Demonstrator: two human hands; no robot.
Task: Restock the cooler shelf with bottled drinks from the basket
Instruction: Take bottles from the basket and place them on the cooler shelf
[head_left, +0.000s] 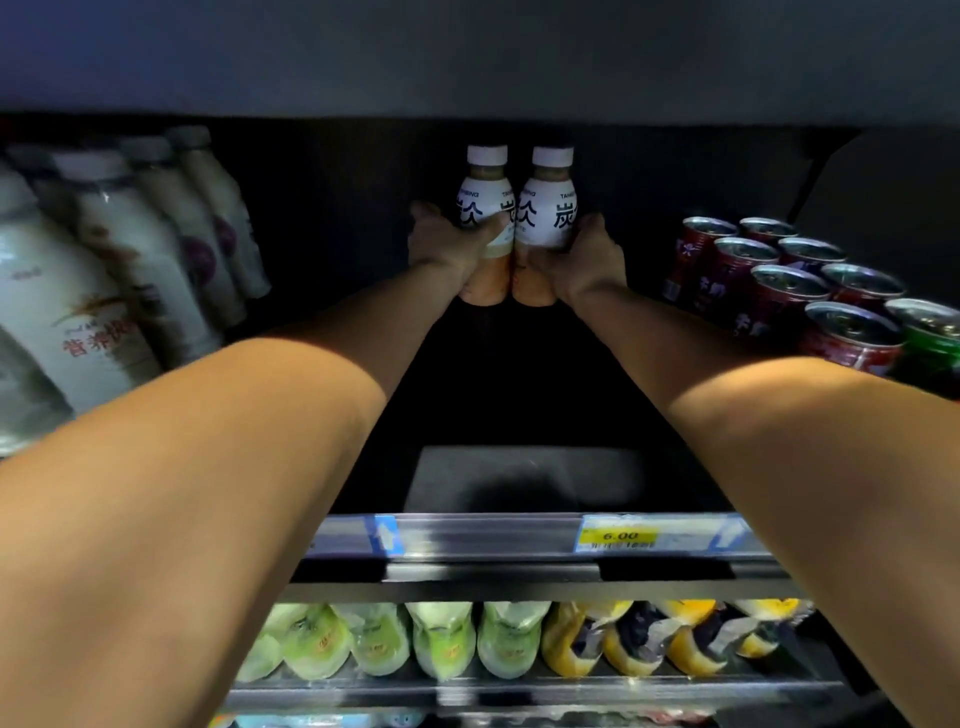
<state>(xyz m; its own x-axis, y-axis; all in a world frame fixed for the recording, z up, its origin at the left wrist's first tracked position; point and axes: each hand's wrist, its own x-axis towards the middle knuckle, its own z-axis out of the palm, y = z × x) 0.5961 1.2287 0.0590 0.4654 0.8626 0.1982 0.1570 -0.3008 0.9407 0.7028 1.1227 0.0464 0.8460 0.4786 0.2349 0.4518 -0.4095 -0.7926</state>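
My left hand (445, 244) grips the left bottle (480, 200) and my right hand (589, 254) grips the right bottle (548, 208). Each hand is wrapped round the lower half. Both bottles stand upright and touch each other, deep at the back of the cooler shelf (524, 478). I cannot tell whether their bases rest on it; the shelf floor there is dark.

Risks: both arms are at full reach, so letting go before the bases sit flat could tip a bottle forward. In my judgement, drawing my right forearm back wide could knock the cans (779, 283) just beside it.

Contents: the shelf holds white bottles (104, 270) at left and cans at right, with a bare middle lane. The shelf below holds green bottles (415, 639) and yellow bottles (649, 639). The basket is not in view.
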